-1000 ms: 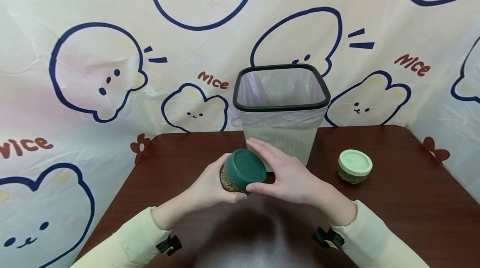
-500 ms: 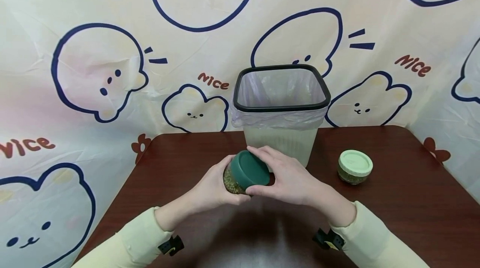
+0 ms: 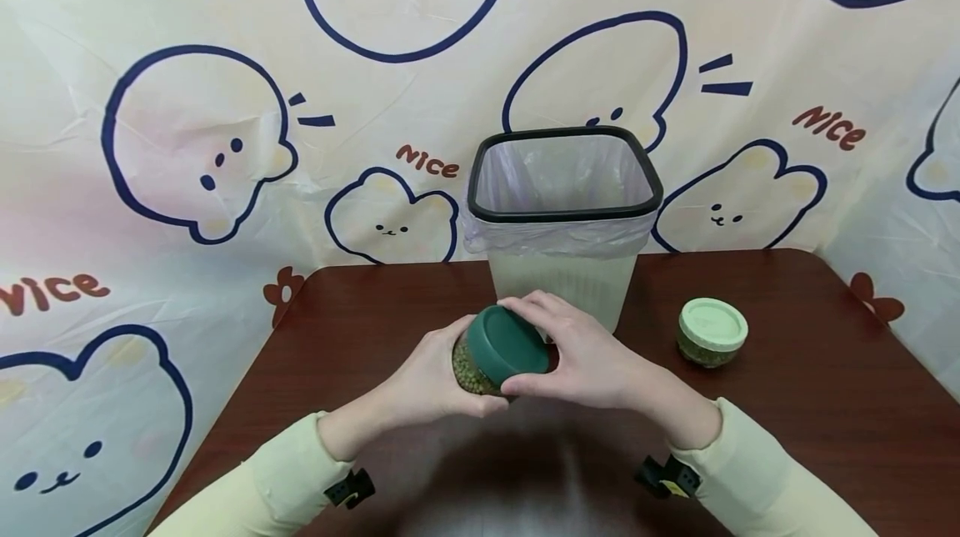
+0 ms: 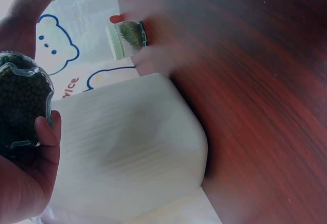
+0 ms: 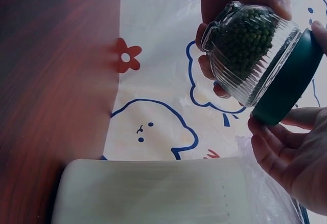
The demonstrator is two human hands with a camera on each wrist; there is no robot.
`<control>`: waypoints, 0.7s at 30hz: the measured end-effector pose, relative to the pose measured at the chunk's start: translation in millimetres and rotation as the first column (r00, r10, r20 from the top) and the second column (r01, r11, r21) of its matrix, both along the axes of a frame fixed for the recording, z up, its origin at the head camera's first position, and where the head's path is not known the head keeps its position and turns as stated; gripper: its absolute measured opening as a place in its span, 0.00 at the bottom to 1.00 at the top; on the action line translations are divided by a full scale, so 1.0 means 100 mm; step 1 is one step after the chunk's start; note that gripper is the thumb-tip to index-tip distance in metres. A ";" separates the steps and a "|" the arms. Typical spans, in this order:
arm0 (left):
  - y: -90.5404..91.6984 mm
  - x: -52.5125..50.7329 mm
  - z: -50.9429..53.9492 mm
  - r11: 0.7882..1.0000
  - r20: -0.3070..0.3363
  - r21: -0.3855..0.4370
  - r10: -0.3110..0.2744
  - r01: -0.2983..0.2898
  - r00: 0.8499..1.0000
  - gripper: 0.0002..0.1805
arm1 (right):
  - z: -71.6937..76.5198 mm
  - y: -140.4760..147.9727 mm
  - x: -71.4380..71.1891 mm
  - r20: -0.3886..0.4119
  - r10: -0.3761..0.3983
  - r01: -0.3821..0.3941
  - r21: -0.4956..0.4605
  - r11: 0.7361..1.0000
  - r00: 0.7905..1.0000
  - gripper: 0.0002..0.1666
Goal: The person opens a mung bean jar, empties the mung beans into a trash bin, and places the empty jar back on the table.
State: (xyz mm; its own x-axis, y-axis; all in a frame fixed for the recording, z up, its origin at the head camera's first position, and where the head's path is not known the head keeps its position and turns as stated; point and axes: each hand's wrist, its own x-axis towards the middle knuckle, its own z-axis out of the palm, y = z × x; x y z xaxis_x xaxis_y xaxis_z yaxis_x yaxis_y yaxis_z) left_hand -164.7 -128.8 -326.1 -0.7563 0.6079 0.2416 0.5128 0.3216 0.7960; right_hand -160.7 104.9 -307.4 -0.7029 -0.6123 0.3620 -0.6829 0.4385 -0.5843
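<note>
A clear ribbed jar of small green beans is held up above the table, tilted with its dark green lid toward the right. My left hand grips the jar body from the left, fingers wrapped round the glass. Around the lid's edge curl the thumb and fingers of my right hand. The right wrist view shows the lid seated on the jar's mouth. From below, the left wrist view shows the jar's base, dark with beans.
Behind the hands stands a pale bin with a black rim and a translucent liner. A second small jar with a light green lid sits to the right on the brown table. A printed cloth hangs behind.
Both hands have shifted slightly right with the jar, which tilts a little more to the right. The right hand's fingers have come down from above the lid onto its edge.
</note>
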 end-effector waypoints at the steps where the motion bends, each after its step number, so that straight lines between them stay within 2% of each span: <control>1: 0.00 0.00 0.00 1.000 0.002 0.003 -0.007 0.007 1.000 0.39 | 0.00 0.01 0.00 -0.001 0.005 -0.005 -0.001 1.000 1.000 0.45; 9: 0.03 -0.01 -0.03 0.999 0.009 0.010 -0.047 0.047 0.999 0.36 | -0.02 0.04 0.01 0.001 0.024 -0.024 -0.012 1.000 1.000 0.46; 16: 0.04 -0.01 -0.04 0.997 0.043 0.014 -0.074 0.074 0.996 0.36 | -0.04 0.07 0.02 0.006 0.050 -0.050 -0.001 0.999 0.999 0.49; 21: 0.04 -0.05 -0.04 0.988 0.076 0.050 -0.152 0.149 0.985 0.36 | -0.03 0.08 0.02 -0.027 0.068 -0.067 0.005 0.998 0.997 0.50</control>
